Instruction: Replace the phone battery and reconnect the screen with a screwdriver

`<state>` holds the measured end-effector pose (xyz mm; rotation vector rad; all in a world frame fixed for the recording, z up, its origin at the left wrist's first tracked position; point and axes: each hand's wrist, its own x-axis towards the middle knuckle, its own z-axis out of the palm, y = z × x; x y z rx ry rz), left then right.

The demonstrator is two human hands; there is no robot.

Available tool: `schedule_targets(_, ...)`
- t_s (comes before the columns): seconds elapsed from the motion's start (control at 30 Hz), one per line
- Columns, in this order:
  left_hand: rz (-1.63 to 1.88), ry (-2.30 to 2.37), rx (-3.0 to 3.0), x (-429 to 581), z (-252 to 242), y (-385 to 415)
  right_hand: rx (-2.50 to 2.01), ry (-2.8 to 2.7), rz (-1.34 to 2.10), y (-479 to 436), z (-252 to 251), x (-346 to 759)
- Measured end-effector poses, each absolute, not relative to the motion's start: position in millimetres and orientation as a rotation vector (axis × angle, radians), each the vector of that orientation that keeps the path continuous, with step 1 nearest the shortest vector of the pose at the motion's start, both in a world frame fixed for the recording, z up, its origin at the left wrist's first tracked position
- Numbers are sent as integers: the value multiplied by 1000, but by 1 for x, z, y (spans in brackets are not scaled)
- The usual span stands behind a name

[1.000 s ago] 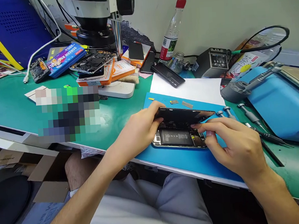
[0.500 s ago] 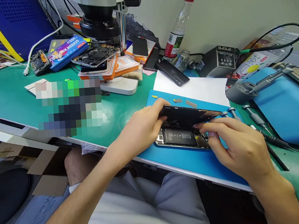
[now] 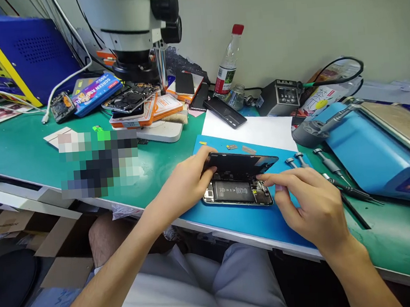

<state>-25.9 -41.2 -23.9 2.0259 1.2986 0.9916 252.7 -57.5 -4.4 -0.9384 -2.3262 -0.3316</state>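
An opened smartphone (image 3: 264,198) lies on the blue mat (image 3: 195,216), with its black battery (image 3: 234,191) and inner parts exposed. Its screen panel (image 3: 241,165) is tilted up along the far side. My left hand (image 3: 191,178) pinches the left end of that panel, thumb in front and fingers behind. Over the phone's right end, my right hand (image 3: 310,207) reaches in with the index fingertip touching the inside near the panel's lower edge. The right thumb hangs apart from that finger, and nothing shows between them. The other right fingers are partly hidden.
Small metal pieces (image 3: 231,147) sit on the mat's far part. White paper (image 3: 259,128) and a dark phone cover (image 3: 225,112) lie behind. Screwdrivers (image 3: 332,165), tweezers (image 3: 365,196) and a blue machine (image 3: 373,146) stand right. A microscope (image 3: 130,37) rises at back left.
The camera view has tilted up and shifted right. My right thumb has come away from the phone, while the index finger stays inside. The left hand still holds the tilted screen panel.
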Motion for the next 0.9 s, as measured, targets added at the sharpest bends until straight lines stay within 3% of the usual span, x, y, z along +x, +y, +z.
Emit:
schedule_targets(0.43,942,1301,1937,-21,-13,-47,-941,-2349,-286,-60,-2,253)
schedule_targets(0.57,911,1320,1923,-21,-7,-51,-928,-1975,-310,-69,-8,258)
schedule_targets(0.7,898,1253,1954,-22,-2,-53,-1135,-1555,-8,-65,3,266)
schedule_targets(0.8,893,1243,1945,-22,-1,-53,-1363,-1792,231,-44,26,274)
schedule_targets(0.9,912,1247,1913,-22,-2,-52,-1390,-2168,243,-11,43,272)
